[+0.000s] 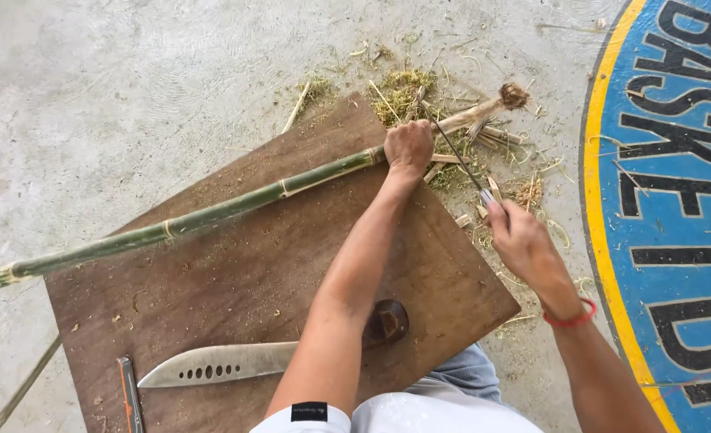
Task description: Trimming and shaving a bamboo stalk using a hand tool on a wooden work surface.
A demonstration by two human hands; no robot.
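The left hand (408, 147) gripped the green bamboo stalk (211, 215) lying across the brown board (235, 281) on the concrete floor (91, 96), while the right hand (520, 240), closed on a thin blade (459, 160), seemingly trimmed its pale, frayed end, calling for steady strokes.

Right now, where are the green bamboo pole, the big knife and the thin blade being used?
bamboo pole (211, 215): head view, on its green middle stretch.
big knife (219, 365): head view, on the flat steel blade.
thin blade (458, 156): head view, mid-length, above the right hand (524, 244).
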